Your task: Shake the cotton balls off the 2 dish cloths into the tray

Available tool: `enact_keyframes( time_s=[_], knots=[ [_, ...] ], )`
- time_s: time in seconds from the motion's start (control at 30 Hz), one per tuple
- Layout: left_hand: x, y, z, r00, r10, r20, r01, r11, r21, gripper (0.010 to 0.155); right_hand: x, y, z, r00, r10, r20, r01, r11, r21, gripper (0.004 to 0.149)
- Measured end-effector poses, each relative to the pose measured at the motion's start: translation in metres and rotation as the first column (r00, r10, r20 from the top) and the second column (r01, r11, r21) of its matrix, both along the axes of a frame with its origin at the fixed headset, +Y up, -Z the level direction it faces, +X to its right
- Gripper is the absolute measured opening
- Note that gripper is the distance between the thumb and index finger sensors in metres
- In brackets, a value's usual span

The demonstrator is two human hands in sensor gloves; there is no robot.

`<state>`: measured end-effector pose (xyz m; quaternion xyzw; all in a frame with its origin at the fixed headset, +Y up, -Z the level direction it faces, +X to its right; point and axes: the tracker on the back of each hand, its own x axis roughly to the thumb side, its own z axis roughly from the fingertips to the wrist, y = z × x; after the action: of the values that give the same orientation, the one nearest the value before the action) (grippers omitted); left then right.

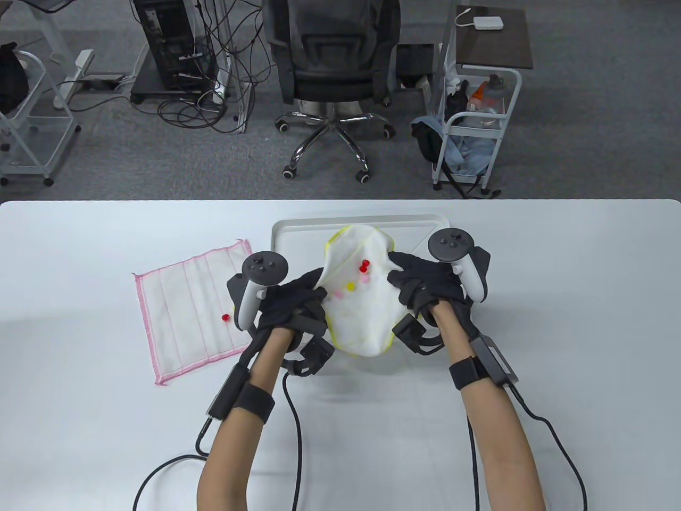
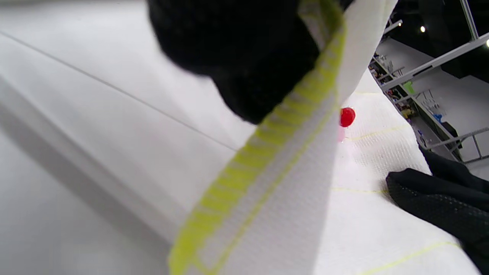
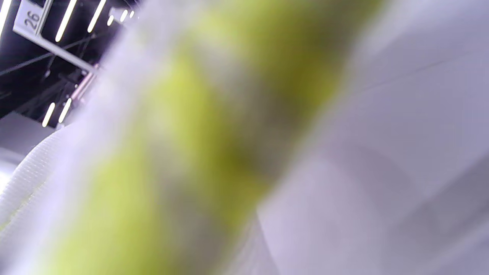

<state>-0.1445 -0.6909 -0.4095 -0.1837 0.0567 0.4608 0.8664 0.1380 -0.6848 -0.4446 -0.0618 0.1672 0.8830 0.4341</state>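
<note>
On white table (image 1: 532, 319): tray (image 1: 298, 226); office chair (image 1: 332, 58) behind.

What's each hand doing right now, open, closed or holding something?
Left hand: grips the left edge of the yellow-edged cloth.
Right hand: grips the same cloth's right edge.

Yellow-edged white cloth (image 1: 357, 314), pink-edged cloth (image 1: 189, 308)

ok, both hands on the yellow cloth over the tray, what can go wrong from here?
1. The yellow-edged cloth hangs partly past the tray on the near side; balls could roll onto the table.
2. The left hand sits close to the pink-edged cloth; a swing might knock its red ball off.
</note>
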Motion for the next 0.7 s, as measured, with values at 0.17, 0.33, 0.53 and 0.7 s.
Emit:
enact_keyframes(
  time_s=[0.17,0.33,0.53,0.7],
  knots=[
    [-0.002,0.004,-0.023,1.0,0.002,-0.03,-0.002,1.0,0.002,0.052,-0.012,-0.008,-0.02,0.998,-0.051,-0.033,0.051,0.998,-0.029,0.052],
    [-0.001,0.014,-0.034,1.0,0.008,-0.019,-0.007,0.998,0.057,0.054,-0.023,-0.007,-0.026,0.996,-0.081,-0.039,0.082,0.996,0.031,0.05],
    [0.005,-0.017,-0.031,0.99,0.097,-0.098,-0.087,0.99,0.107,0.055,-0.033,-0.039,-0.028,0.999,-0.032,-0.039,0.035,0.997,0.063,0.044],
    [0.004,-0.021,-0.029,0.97,0.234,-0.073,-0.218,0.96,0.175,0.054,-0.035,-0.028,-0.021,0.98,-0.195,-0.024,0.197,0.968,0.156,0.044]
  ],
)
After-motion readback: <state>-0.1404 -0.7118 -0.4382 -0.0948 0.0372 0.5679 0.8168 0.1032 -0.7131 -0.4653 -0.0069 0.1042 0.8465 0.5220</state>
